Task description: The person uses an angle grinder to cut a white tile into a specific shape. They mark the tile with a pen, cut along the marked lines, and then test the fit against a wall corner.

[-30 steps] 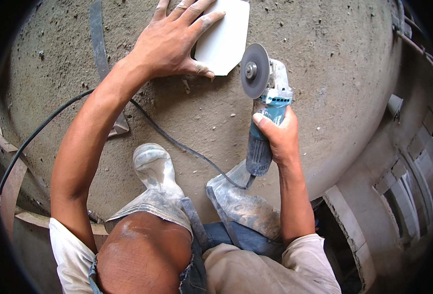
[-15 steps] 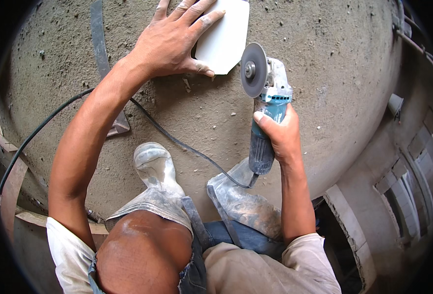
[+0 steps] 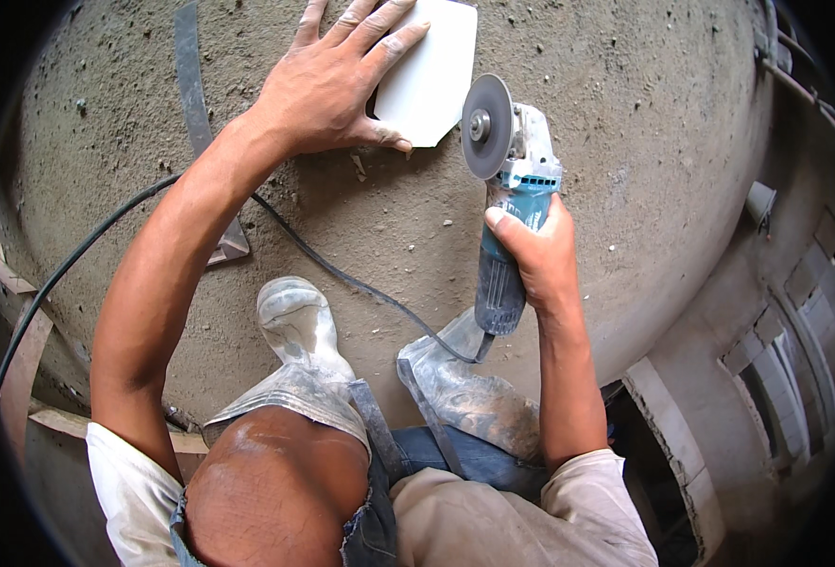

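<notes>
My left hand [image 3: 337, 85] lies with its fingers spread over the left part of a white tile [image 3: 436, 71], its thumb along the tile's near corner. The tile has angled corners at its near end and rests on the rough grey surface. In my right hand [image 3: 540, 250] is a teal and black angle grinder [image 3: 512, 213], gripped round its body with the thumb on top. The grinder's grey cutting disc [image 3: 488, 128] stands just right of the tile's near right corner. Whether disc and tile touch I cannot tell.
A black power cord [image 3: 342, 269] runs from the grinder leftward under my left forearm. A metal straightedge [image 3: 190, 80] lies at the left. My dusty boots [image 3: 294, 312] are planted below. Right of the curved edge, a white cup-like thing [image 3: 760, 201] shows near broken slabs [image 3: 668, 425].
The grinder and my right hand have shifted slightly left and up, the disc a little nearer the tile. My left hand and the tile have barely moved.
</notes>
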Available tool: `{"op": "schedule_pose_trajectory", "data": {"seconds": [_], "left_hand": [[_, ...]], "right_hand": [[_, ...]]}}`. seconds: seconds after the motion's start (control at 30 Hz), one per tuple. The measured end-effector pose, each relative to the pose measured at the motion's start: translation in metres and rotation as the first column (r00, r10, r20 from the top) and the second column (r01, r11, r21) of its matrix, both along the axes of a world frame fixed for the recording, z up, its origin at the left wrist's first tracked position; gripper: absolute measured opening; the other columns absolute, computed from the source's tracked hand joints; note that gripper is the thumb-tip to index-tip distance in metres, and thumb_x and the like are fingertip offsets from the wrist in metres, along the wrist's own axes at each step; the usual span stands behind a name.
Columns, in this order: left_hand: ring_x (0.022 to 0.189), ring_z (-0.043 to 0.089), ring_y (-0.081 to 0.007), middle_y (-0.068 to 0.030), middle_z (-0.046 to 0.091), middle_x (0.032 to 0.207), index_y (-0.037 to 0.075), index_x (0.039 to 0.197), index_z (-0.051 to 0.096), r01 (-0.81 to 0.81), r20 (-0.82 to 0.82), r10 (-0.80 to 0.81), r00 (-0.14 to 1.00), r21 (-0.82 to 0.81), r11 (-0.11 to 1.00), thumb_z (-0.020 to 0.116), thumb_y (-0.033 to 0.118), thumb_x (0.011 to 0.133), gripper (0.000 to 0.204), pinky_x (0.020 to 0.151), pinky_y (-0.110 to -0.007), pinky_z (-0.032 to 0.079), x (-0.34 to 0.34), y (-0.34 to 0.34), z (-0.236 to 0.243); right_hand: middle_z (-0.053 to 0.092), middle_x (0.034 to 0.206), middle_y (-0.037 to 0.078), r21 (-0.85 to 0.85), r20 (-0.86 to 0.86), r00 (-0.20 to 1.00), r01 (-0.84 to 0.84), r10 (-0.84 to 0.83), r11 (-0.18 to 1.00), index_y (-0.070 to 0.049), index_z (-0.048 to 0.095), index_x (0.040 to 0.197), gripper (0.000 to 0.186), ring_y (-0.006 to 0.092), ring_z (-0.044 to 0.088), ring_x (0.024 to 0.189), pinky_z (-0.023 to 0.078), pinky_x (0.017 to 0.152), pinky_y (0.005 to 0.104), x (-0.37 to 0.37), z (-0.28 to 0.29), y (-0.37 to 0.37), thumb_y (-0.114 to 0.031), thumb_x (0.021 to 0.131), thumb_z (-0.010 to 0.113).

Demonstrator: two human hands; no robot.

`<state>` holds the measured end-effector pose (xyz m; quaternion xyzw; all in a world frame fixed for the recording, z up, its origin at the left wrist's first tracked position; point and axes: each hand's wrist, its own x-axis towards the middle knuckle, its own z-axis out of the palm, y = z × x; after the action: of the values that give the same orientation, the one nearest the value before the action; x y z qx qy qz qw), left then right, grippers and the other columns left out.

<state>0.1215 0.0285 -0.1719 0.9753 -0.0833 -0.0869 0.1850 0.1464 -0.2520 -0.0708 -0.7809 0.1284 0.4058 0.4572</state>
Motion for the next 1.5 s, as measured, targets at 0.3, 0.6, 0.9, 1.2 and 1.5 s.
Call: {"op": "schedule_pose_trajectory", "data": {"seconds": [0.3, 0.6, 0.9, 1.2, 1.5], "left_hand": [[0.157, 0.01, -0.0389, -0.0222, 0.023, 0.166, 0.004, 0.156, 0.035, -0.015, 0.03, 0.016, 0.999, -0.026, 1.0, 0.083, 0.062, 0.068, 0.115, 0.123, -0.066, 0.003, -0.001, 0.0, -0.004], [0.157, 0.011, -0.0405, -0.0245, 0.024, 0.165, 0.002, 0.154, 0.037, 0.001, -0.063, -0.005, 0.998, -0.062, 0.998, 0.08, 0.067, 0.07, 0.114, 0.123, -0.067, 0.003, 0.004, 0.004, 0.015], [0.156, 0.012, -0.0404, -0.0246, 0.024, 0.165, 0.003, 0.153, 0.038, -0.012, 0.045, 0.014, 0.999, -0.038, 0.999, 0.08, 0.066, 0.069, 0.113, 0.122, -0.068, 0.003, -0.001, 0.002, -0.006], [0.157, 0.011, -0.0404, -0.024, 0.023, 0.166, 0.004, 0.154, 0.037, -0.006, -0.02, 0.005, 1.0, -0.068, 0.998, 0.081, 0.064, 0.068, 0.114, 0.123, -0.067, 0.003, 0.0, 0.004, -0.002], [0.157, 0.011, -0.0401, -0.0238, 0.023, 0.165, 0.004, 0.154, 0.038, -0.011, 0.062, 0.015, 0.998, -0.055, 0.998, 0.081, 0.064, 0.069, 0.113, 0.123, -0.067, 0.003, -0.003, 0.003, -0.009]], "right_hand": [[0.063, 0.096, 0.001, 0.019, 0.009, 1.0, 0.019, -0.019, 1.0, -0.001, 0.058, 0.116, 0.041, 0.0086, 0.059, 0.082, 0.051, 0.075, 0.0265, 0.001, -0.004, -0.001, -0.015, 0.083, 0.078], [0.063, 0.095, 0.001, 0.005, 0.011, 1.0, 0.005, -0.005, 1.0, -0.002, 0.058, 0.114, 0.039, 0.0085, 0.059, 0.081, 0.051, 0.074, 0.0264, 0.005, -0.003, 0.002, -0.015, 0.083, 0.078], [0.062, 0.094, 0.001, 0.007, 0.016, 1.0, -0.003, 0.003, 1.0, -0.002, 0.058, 0.114, 0.04, 0.0083, 0.058, 0.082, 0.05, 0.074, 0.0259, 0.008, -0.003, 0.005, -0.015, 0.083, 0.078], [0.062, 0.095, 0.001, -0.002, 0.016, 1.0, -0.006, 0.006, 1.0, -0.001, 0.058, 0.115, 0.04, 0.0087, 0.058, 0.082, 0.05, 0.074, 0.0261, 0.01, -0.002, 0.008, -0.015, 0.083, 0.078], [0.062, 0.094, 0.001, -0.008, 0.001, 1.0, -0.018, 0.018, 1.0, -0.001, 0.057, 0.116, 0.041, 0.0089, 0.058, 0.081, 0.05, 0.073, 0.0264, 0.014, -0.002, 0.009, -0.016, 0.083, 0.077]]}}
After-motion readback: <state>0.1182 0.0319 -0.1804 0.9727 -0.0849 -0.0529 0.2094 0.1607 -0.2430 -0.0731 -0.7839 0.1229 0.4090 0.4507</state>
